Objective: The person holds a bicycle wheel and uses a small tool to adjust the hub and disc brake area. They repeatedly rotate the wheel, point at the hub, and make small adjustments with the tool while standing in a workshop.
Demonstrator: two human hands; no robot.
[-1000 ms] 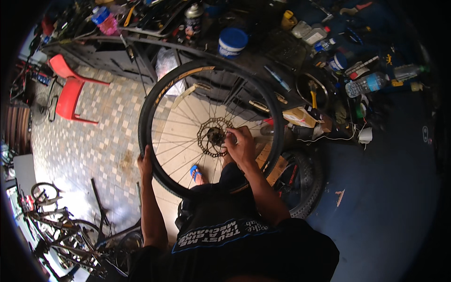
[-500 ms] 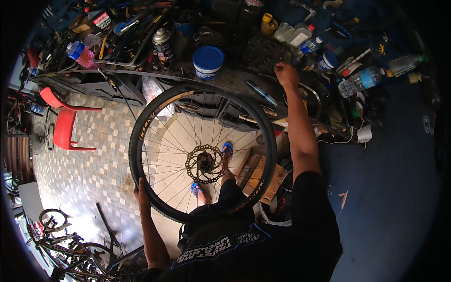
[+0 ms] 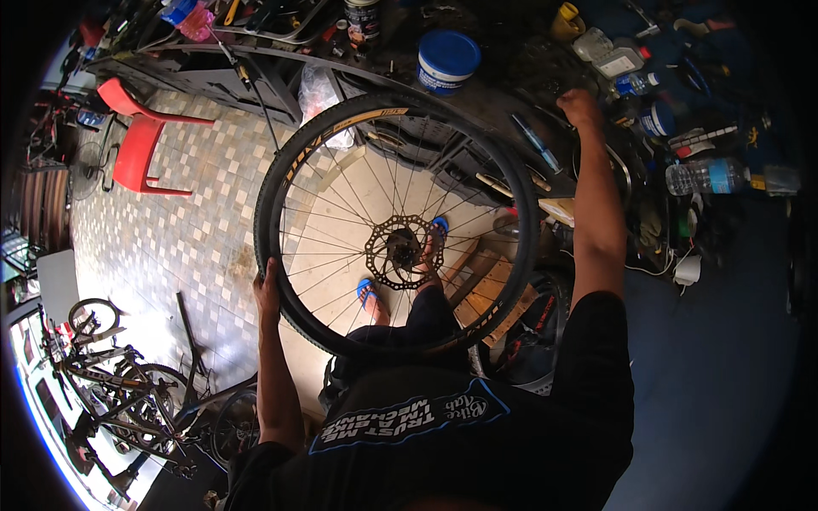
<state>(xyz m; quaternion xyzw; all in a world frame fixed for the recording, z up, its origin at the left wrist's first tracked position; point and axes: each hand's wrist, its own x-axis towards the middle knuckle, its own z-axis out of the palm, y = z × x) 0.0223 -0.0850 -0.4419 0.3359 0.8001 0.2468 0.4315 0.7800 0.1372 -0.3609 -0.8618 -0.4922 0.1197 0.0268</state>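
A bicycle wheel with a black tyre, thin spokes and a disc brake rotor is tilted in front of my body, its far rim close to the workbench edge. My left hand grips the tyre at the wheel's left side. My right hand reaches past the wheel, over the dark cluttered bench top, with its fingers curled together. Whatever may be between those fingers is too small or hidden to tell. Nearby on the bench are a blue-lidded tub and a blue pen-shaped tool.
Plastic bottles and tools crowd the bench's right end. A red chair stands on the tiled floor at left, with several bicycles at lower left. Beside my legs are a wooden crate and another wheel.
The whole view has shifted, so bench and wheel sit higher and farther right. My left hand remains on the tyre, and my right hand is still over the bench, fingers closed.
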